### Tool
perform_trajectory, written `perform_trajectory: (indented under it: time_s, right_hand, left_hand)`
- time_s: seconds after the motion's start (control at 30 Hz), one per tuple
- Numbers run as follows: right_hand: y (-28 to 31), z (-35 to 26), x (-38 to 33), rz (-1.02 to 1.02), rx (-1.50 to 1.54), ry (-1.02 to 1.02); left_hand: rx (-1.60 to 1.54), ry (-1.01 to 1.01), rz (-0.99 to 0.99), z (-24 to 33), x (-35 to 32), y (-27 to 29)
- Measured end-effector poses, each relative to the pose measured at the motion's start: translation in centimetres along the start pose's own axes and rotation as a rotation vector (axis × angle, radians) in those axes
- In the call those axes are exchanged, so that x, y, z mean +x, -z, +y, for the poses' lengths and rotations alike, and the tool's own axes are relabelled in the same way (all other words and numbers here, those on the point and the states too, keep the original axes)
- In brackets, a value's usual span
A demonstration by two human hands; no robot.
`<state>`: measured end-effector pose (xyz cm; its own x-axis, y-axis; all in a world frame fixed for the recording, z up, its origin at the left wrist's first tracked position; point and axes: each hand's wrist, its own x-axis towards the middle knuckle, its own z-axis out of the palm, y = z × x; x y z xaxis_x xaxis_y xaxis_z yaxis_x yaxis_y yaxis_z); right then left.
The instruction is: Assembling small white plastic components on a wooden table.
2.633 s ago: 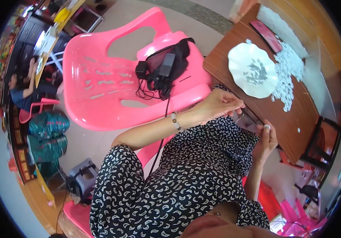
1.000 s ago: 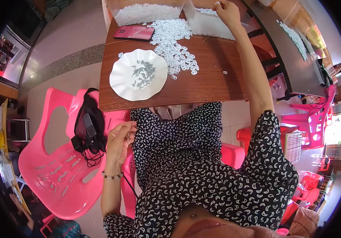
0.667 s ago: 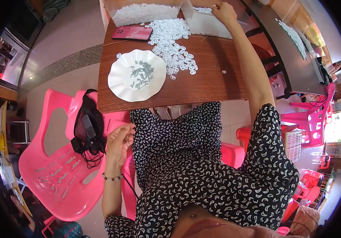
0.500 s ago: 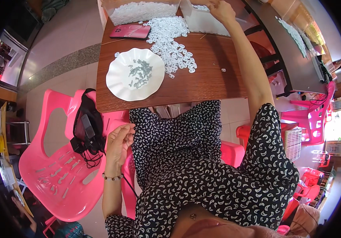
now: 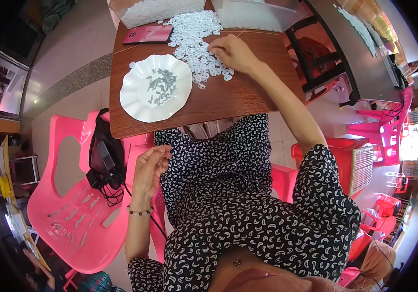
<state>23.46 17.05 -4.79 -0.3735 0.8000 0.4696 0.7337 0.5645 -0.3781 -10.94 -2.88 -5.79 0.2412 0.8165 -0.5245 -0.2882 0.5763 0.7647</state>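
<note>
1 scalloped plate (image 5: 132, 97), 1 pink phone (image 5: 146, 35) at its twelve o'clock. Right hand (image 5: 236, 53), two o'clock, half-curled at 1 white-link pile (image 5: 195, 28); left hand (image 5: 149, 165), six o'clock, loosely curled; can't tell if either holds anything.

Many small white oval pieces with holes (image 5: 193, 47), plastic-looking, are lying loose and overlapping, irregularly heaped and spread more thinly at the near end, on the brown wooden table (image 5: 235, 101), just right of the white wavy-rimmed plate (image 5: 130, 92).
</note>
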Motion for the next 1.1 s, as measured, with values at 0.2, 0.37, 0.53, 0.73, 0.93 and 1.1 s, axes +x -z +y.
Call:
perform_trajectory:
  time_s: [0.2,0.37,0.53,0.73,0.93,1.1]
  right_hand:
    - [-1.7,-0.6,0.0,-0.131,-0.047,-0.076]
    - [-1.9,-1.2,0.0,-0.225,-0.117,-0.100]
    - [-1.2,-1.9,0.4,-0.273,-0.104,-0.159]
    - [-1.1,-1.2,0.0,-0.224,-0.013,-0.224]
    - [-0.4,-1.4,-1.3,-0.076,0.106,-0.191]
    - [1.5,-5.0,-3.0,-0.080,0.723,-0.461]
  left_hand:
    - [0.007,0.008,-0.001,-0.1,-0.3,-0.6]
    - [-0.001,0.014,0.003,-0.3,-0.5,-0.2]
    - [0.006,0.016,0.015,-0.3,-0.6,-0.2]
    - [0.029,0.013,0.003,-0.2,-0.4,-0.7]
    - [0.067,0.008,-0.011,0.6,-0.3,-2.2]
    - [0.102,-0.012,-0.075,1.4,0.5,-4.3]
